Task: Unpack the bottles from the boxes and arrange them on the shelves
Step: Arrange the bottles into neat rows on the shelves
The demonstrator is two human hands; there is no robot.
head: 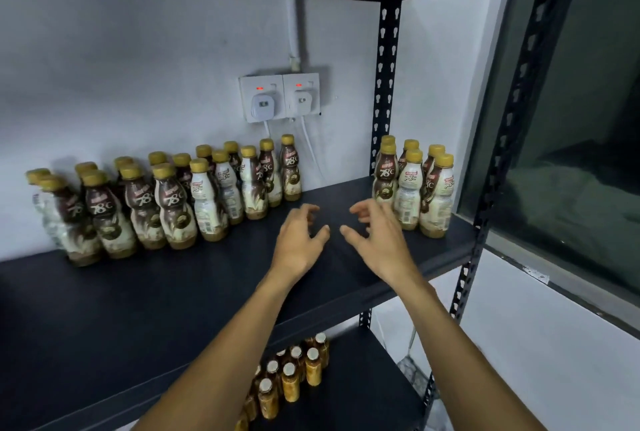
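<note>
Several brown-and-cream bottles with gold caps [173, 202] stand in rows along the back left of the dark shelf [173, 292]. A smaller group of the same bottles [415, 185] stands at the back right by the black upright. Between the two groups, my left hand [299, 240] and my right hand [375, 240] hover over the bare shelf. Their fingers are spread and loosely bent, and they hold nothing. Neither hand touches a bottle; my right fingertips are close to the right group.
A double wall socket [280, 96] with two plugs and hanging cables sits behind the shelf. On the lower shelf [363, 378] stand several small amber bottles with white caps [291, 378]. A dark window [571, 153] is at the right. Another shelf board runs overhead.
</note>
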